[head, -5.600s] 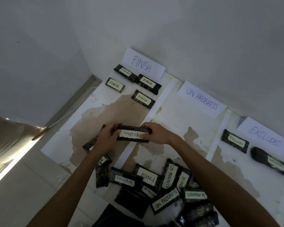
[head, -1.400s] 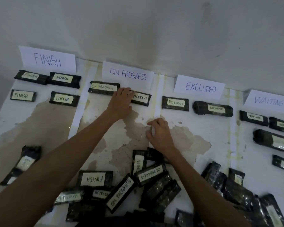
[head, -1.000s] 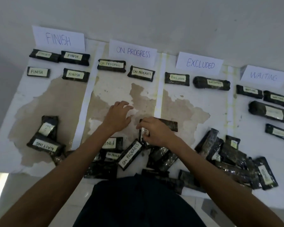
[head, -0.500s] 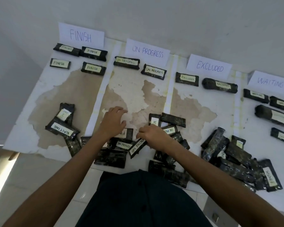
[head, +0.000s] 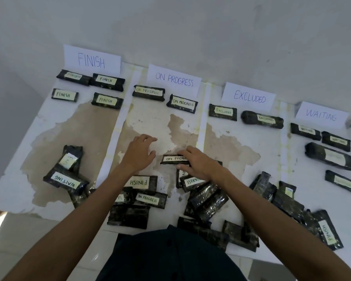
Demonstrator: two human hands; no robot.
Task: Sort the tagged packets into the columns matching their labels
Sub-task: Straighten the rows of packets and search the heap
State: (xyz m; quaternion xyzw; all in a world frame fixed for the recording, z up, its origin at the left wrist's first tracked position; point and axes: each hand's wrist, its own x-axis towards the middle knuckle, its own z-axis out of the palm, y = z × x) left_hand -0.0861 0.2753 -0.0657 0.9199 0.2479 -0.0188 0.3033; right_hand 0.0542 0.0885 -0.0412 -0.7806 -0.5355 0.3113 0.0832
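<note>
My right hand [head: 199, 164] grips a dark packet tagged ON PROGRESS [head: 173, 159] by its right end, low over the middle of the ON PROGRESS column. My left hand [head: 139, 154] hovers just left of it, fingers spread, holding nothing. Paper signs stand along the wall: FINISH [head: 92, 60], ON PROGRESS [head: 174, 79], EXCLUDED [head: 249, 97], WAITING [head: 321, 115]. Two packets tagged ON PROGRESS [head: 182, 103] lie under their sign. Unsorted packets [head: 207, 197] lie heaped at the near edge.
Several FINISH packets [head: 106, 81] lie at far left, two EXCLUDED packets [head: 262, 119] and several WAITING packets [head: 330, 156] to the right. A small pile with a WAITING tag [head: 65, 180] sits near left. White tape strips [head: 201, 126] divide the worn table.
My left hand set a packet in the ON PROGRESS column, then both hands drew back to the heap. My right hand has picked up another ON PROGRESS packet and lifted it forward.
</note>
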